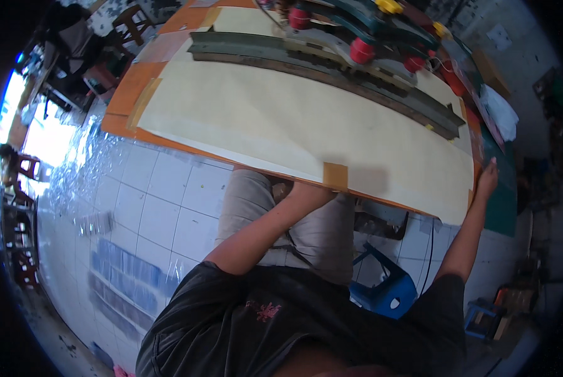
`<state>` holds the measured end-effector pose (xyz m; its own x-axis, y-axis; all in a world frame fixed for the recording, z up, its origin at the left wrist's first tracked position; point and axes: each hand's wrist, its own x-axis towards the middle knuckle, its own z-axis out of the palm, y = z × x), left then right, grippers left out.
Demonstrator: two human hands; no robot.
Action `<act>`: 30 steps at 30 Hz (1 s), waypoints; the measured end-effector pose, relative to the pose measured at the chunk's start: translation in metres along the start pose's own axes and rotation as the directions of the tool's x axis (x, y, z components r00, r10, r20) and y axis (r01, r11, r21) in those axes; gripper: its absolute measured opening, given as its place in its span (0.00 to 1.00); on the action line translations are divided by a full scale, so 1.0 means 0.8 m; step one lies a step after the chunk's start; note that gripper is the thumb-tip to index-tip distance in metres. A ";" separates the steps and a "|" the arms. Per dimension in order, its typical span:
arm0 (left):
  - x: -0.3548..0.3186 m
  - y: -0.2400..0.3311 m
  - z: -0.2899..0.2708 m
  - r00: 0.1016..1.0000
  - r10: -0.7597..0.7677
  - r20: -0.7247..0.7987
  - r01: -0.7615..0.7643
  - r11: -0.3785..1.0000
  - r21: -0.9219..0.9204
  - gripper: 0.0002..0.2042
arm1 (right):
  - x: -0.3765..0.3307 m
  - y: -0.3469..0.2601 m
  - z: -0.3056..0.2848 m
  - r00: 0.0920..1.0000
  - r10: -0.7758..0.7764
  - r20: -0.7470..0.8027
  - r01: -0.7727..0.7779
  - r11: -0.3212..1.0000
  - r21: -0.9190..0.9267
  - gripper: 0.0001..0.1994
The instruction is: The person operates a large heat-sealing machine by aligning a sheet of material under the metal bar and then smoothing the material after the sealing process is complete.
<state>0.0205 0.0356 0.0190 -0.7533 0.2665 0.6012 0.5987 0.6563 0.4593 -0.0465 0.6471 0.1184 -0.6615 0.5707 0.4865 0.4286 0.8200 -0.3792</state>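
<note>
A large cream paper sheet (262, 107) covers most of the orange tabletop (119, 103) in front of me, fastened with brown tape (335, 176) at the near edge. My left hand (311, 196) is at that near edge beside the tape, its fingers hidden beneath the board. My right hand (488, 180) is at the table's right edge, close to the sheet's right side; its fingers are too small and dim to read. Across the far part of the sheet lies a long dark green metal bar (250, 47). Behind it stands a dark green metal frame (382, 28) with red and yellow knobs.
Right of the table is a green board (500, 188) with a white cloth (500, 113) above it. A blue plastic stool (385, 286) stands on the tiled floor under the right side. Clear plastic sheeting (90, 154) lies at left. A wooden stool (132, 24) stands far left.
</note>
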 end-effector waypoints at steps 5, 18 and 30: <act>0.005 -0.001 0.002 0.993 0.002 0.114 -0.006 1.000 0.030 0.09 | -0.011 -0.019 -0.010 1.000 0.019 -0.007 -0.019 0.999 -0.031 0.35; 0.003 -0.002 -0.001 0.991 0.037 0.127 -0.049 0.994 0.095 0.08 | -0.015 -0.029 -0.016 0.999 0.051 -0.006 -0.051 0.999 0.016 0.35; 0.002 -0.004 0.002 0.982 0.009 0.189 -0.033 0.992 0.121 0.07 | -0.017 -0.033 -0.018 0.997 0.083 -0.011 -0.083 0.996 -0.014 0.35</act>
<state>0.0166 0.0350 0.0174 -0.7856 0.4010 0.4711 0.5856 0.7278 0.3570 -0.0401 0.6181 0.1328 -0.6170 0.6369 0.4621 0.4905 0.7705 -0.4071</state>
